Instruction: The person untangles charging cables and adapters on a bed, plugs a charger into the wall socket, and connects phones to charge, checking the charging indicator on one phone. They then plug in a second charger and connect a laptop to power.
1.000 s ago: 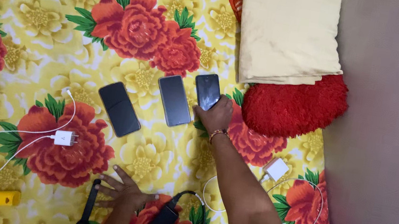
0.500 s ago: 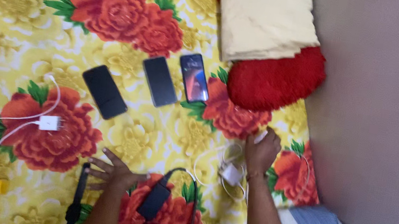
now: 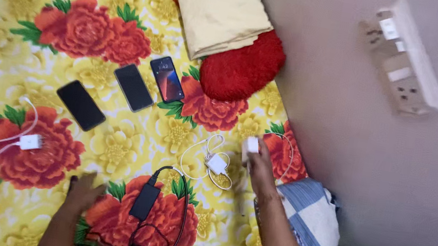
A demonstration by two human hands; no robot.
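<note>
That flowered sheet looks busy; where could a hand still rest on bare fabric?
Bare fabric lies above the three phones, left of the folded cream cloth, and between the white charger and the black adapter. It is crowded around the right hand, among the white plug and cables.

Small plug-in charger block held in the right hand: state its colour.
White, seen in the head view: small charger block in the right hand.

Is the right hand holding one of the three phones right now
No, the right hand grips a small white charger plug, apart from the three phones.
</note>
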